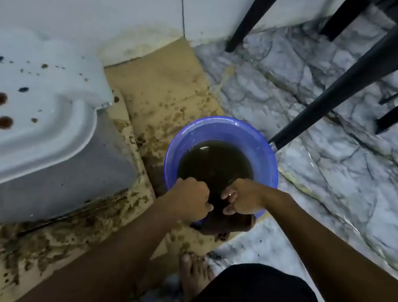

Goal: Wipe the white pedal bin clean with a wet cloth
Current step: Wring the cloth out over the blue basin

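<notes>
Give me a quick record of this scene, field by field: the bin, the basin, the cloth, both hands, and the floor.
bin: white pedal bin, lid shut, dark spots and smears on top
basin: blue basin with dark murky water, right of the bin
cloth: dark brown cloth held over the basin's near rim
left hand: left hand gripping the cloth
right hand: right hand gripping the cloth
floor: stained cardboard under the bin, marble tiles beyond

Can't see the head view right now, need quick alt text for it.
Both hands, left hand and right hand, grip a dark cloth over a blue basin of murky water. The stained white pedal bin stands to the left, on spattered cardboard.
</notes>
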Demonstrator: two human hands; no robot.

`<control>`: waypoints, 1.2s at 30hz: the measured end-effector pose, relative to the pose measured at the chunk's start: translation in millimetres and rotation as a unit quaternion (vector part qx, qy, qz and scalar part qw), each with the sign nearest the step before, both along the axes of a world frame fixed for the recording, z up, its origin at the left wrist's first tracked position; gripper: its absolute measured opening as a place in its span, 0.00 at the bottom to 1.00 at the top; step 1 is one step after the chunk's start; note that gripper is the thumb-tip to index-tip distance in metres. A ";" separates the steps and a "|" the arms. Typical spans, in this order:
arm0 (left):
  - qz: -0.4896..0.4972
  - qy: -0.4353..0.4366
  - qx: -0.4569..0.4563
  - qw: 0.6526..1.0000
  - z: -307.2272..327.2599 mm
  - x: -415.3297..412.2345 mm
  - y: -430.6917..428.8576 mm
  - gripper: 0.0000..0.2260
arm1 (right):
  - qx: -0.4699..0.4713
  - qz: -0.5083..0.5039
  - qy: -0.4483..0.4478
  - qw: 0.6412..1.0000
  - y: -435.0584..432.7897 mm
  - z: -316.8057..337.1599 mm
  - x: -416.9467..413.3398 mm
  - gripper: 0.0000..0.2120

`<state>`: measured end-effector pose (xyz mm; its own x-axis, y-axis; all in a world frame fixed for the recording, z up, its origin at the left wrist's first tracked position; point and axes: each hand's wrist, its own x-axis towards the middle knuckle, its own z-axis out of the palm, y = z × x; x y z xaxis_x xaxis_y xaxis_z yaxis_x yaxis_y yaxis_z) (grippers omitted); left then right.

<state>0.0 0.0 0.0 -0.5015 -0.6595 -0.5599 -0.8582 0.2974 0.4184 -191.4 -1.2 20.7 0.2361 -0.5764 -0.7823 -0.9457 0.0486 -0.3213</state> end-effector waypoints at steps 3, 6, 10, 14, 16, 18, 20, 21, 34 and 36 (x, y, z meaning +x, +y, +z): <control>0.011 -0.008 0.023 1.000 -9.7 -5.0 16.5 0.16 | 0.062 0.023 0.003 0.998 7.1 -7.7 -1.3 0.27; 0.038 0.028 0.014 0.999 -4.7 -5.4 33.2 0.12 | 0.007 0.002 -0.048 0.999 14.8 -6.7 0.9 0.22; 0.152 0.108 0.018 0.982 16.8 -0.8 46.4 0.05 | -0.033 0.004 -0.107 0.994 19.7 14.8 0.0 0.17; 0.220 0.182 -0.010 0.958 55.6 17.2 42.2 0.10 | -0.086 -0.027 -0.174 0.981 14.0 60.2 2.7 0.17; 0.230 0.203 -0.029 0.951 78.9 27.3 39.8 0.13 | -0.117 -0.034 -0.202 0.972 10.9 89.1 7.7 0.16; 0.253 0.224 -0.056 0.940 103.0 36.2 38.6 0.13 | -0.137 -0.031 -0.212 0.967 8.5 121.0 15.1 0.16; 0.278 0.255 -0.078 0.923 129.2 45.7 39.3 0.14 | -0.161 -0.028 -0.225 0.961 7.3 153.9 23.6 0.15; 0.285 0.268 -0.088 0.916 143.0 51.1 40.3 0.15 | -0.175 -0.025 -0.232 0.957 7.2 170.3 28.2 0.15; 0.416 0.361 -0.206 0.809 295.7 149.7 75.2 0.12 | -0.299 0.007 -0.347 0.889 -5.2 309.7 133.8 0.13; 0.431 0.362 -0.223 0.796 302.0 166.1 82.8 0.12 | -0.302 0.015 -0.365 0.881 -4.3 314.2 150.7 0.12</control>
<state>166.1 82.8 302.0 0.1608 -0.9854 0.0560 -0.4055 -0.0142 0.9140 -40.7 -5.5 335.0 0.5707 -0.8206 0.0297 -0.4754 -0.3597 -0.8029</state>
